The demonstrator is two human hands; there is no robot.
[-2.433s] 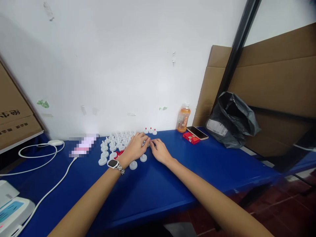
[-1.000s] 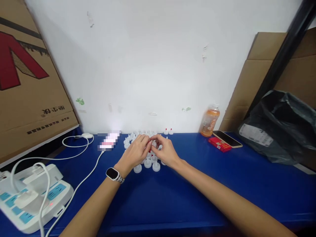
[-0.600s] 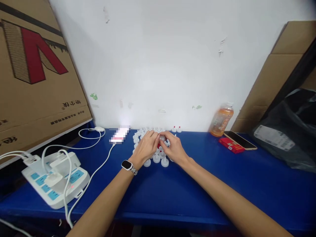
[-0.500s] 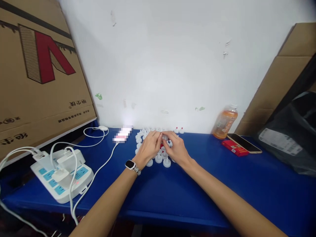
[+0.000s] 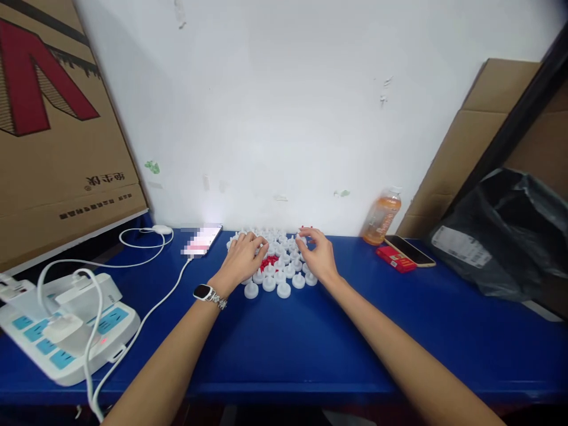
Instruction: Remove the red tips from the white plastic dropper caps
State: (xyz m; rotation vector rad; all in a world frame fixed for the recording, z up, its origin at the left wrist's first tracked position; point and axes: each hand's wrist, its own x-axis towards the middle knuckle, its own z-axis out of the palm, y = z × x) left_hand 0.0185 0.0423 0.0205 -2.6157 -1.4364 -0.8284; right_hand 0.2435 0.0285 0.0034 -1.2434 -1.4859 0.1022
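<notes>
Many white nozzle caps [image 5: 284,289], round at the base with a narrow spout, stand crowded together on the blue table. Amid them lies a small heap of red tips [image 5: 269,262]. My left hand [image 5: 242,260], with a watch at its wrist, is over the left side of the group; its thumb and fingers are apart and I see nothing between them. At the right side, my right hand [image 5: 320,257] has its thumb and index finger around a white nozzle cap, which is partly hidden. Two red points show just behind its fingers.
A lit phone [image 5: 205,239] on a cable lies left of the caps. Nearer is a white power strip [image 5: 66,376] with plugs and cords. At right are an orange drink bottle [image 5: 382,218], a red packet [image 5: 396,259], another phone [image 5: 410,251] and a dark plastic bag [image 5: 501,236].
My hands, together above the caps before, have moved apart, left hand to the left and right hand to the right. The red tips between them are now uncovered. The camera view has shifted.
</notes>
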